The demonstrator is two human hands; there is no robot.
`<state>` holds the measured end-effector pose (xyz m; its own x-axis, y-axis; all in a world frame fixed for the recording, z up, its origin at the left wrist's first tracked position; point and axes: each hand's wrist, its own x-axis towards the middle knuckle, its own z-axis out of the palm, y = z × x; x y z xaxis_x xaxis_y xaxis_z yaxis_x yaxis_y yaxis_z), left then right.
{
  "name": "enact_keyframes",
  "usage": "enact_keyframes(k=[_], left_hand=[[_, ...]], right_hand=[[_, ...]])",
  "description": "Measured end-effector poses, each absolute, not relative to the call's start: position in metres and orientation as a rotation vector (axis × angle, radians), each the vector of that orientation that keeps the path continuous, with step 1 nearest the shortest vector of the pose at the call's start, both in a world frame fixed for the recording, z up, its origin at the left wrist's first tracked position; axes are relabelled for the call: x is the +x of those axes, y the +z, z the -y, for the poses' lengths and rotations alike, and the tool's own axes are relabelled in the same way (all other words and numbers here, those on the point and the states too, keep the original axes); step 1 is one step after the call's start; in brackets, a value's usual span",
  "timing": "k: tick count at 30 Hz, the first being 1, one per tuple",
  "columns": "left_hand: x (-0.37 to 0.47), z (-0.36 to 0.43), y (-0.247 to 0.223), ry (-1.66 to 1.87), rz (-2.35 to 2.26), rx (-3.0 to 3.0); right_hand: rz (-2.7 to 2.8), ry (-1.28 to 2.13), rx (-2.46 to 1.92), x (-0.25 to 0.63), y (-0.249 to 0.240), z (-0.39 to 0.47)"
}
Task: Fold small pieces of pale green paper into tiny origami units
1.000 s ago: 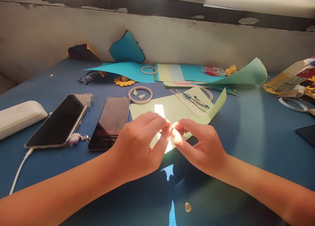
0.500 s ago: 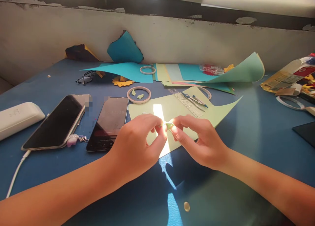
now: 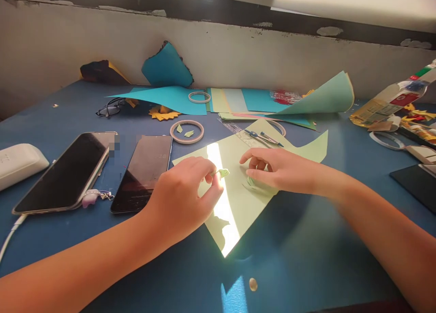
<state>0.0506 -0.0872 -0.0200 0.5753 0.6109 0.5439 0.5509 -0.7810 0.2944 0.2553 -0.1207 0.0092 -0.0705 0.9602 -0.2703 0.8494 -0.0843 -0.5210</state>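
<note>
My left hand (image 3: 189, 192) pinches a small folded piece of green paper (image 3: 223, 172) between thumb and fingertips, above a pale green sheet (image 3: 235, 208). To its right, my right hand (image 3: 272, 167) is over the same sheet, its thumb and index finger apart and its other fingers curled. A small green scrap (image 3: 251, 181) shows under that hand's thumb, lying by the sheet. A ruler (image 3: 231, 127) and a blue compass (image 3: 259, 136) rest at the sheet's far part. Just behind the sheet, a tape roll (image 3: 187, 132) surrounds two green scraps (image 3: 189, 134).
Two phones (image 3: 68, 172) (image 3: 145, 172) and a white case (image 3: 22, 165) lie at the left. Coloured papers (image 3: 255, 100), another tape roll (image 3: 199, 97) and glasses (image 3: 109, 108) are at the back. A bottle (image 3: 384, 101) leans at the right.
My right hand has let go of the small green piece and moved right, its thumb and index finger now apart. The piece stays in my left hand. The view has shifted slightly.
</note>
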Motion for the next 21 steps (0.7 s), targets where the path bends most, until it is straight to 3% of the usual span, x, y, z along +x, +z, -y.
enact_keyframes(k=[7,16,21], left_hand=[[0.051,0.094,-0.026,0.837,-0.953,2.696],[0.053,0.094,-0.022,0.766,-0.998,2.571],[0.053,0.099,-0.02,0.879,-0.893,2.493]], right_hand=[[2.185,1.147,-1.902,0.272,0.017,0.118],[2.139,0.987,-1.82,0.259,0.002,0.119],[1.846,1.004,-1.503,0.234,-0.004,0.125]])
